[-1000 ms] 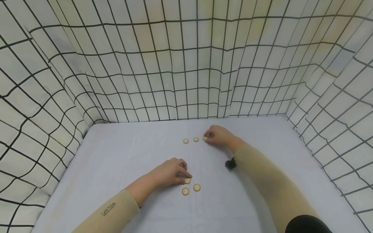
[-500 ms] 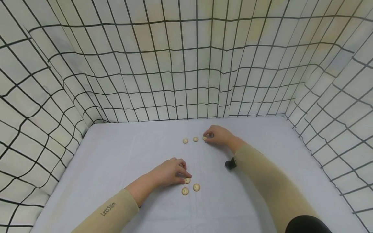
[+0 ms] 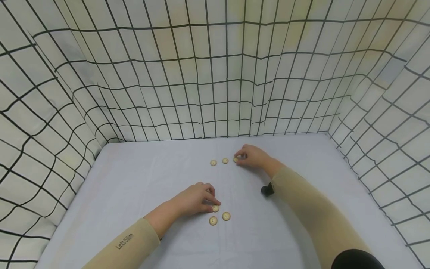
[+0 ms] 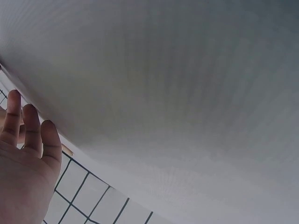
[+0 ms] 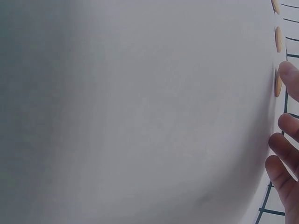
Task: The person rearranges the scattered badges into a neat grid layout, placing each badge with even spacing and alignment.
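In the head view my left hand point(image 3: 197, 199) pinches the edges of a small round wooden disc point(image 3: 215, 209) between thumb and index finger. Two similar discs lie just in front of it, a near disc point(image 3: 213, 220) and a right-hand disc point(image 3: 226, 216). Each is tan with a rimmed edge and a small central mark. Farther back, my right hand point(image 3: 252, 156) holds another disc point(image 3: 236, 160) at its finger and thumb tips, at the right end of a row with a middle disc point(image 3: 225, 161) and a left disc point(image 3: 213, 163). The right wrist view shows the thumb point(image 5: 290, 77) against that disc point(image 5: 278, 84).
A white cloth covers the table point(image 3: 144, 175). White walls with a black grid net point(image 3: 208, 74) rise at the back and both sides. A black knob-like piece point(image 3: 267, 189) sits by the right cuff, and a dark rounded object point(image 3: 356, 259) covers part of the right sleeve.
Both hands keep their hold on their discs in the same places. The right forearm and the black piece at its cuff have shifted very slightly to the right.
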A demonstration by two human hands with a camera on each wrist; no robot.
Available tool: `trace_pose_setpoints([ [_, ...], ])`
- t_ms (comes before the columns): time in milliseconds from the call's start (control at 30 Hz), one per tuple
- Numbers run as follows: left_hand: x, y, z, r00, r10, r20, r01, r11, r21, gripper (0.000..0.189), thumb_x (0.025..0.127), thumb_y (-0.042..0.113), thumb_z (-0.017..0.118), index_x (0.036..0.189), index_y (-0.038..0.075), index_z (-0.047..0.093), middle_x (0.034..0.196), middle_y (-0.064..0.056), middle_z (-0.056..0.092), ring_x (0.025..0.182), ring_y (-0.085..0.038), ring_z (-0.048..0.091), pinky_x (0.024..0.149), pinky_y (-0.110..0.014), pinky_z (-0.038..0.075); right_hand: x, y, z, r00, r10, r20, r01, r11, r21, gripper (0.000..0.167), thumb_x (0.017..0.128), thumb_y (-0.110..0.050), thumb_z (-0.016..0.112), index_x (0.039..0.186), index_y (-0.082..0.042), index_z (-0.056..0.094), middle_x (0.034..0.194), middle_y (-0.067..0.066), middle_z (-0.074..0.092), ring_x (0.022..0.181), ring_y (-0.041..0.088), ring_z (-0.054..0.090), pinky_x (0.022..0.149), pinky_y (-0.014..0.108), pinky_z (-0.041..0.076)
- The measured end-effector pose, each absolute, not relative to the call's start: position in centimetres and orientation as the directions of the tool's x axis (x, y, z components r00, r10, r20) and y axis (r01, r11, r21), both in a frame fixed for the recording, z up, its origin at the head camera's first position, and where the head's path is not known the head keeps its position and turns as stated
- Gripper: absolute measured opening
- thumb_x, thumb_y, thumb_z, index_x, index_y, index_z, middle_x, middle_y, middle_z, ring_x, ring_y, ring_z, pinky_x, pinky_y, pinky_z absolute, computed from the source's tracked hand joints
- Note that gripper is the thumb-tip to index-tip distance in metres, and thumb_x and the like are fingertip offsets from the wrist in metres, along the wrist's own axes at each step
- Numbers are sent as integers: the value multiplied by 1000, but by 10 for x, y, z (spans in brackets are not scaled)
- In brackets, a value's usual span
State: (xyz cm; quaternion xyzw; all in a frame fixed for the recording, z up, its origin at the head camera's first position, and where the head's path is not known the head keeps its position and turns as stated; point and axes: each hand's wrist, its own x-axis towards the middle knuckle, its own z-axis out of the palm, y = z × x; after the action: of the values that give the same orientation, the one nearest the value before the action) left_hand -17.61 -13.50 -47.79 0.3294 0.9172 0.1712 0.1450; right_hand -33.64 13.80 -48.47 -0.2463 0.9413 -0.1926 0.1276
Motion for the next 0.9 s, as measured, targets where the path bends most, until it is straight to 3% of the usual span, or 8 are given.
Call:
trace_pose_setpoints([
  [900,-176,-135,-478,-750,643,-156,542,732,412,27,86,35,78,113,38,76,113,15,55,96,-9,45,81,-29,43,-298,139,-468,-772,-622,-130,-542,751,-376,38,85,-38,77,122,-28,72,112,-6,60,103,12,56,89,32,47],
])
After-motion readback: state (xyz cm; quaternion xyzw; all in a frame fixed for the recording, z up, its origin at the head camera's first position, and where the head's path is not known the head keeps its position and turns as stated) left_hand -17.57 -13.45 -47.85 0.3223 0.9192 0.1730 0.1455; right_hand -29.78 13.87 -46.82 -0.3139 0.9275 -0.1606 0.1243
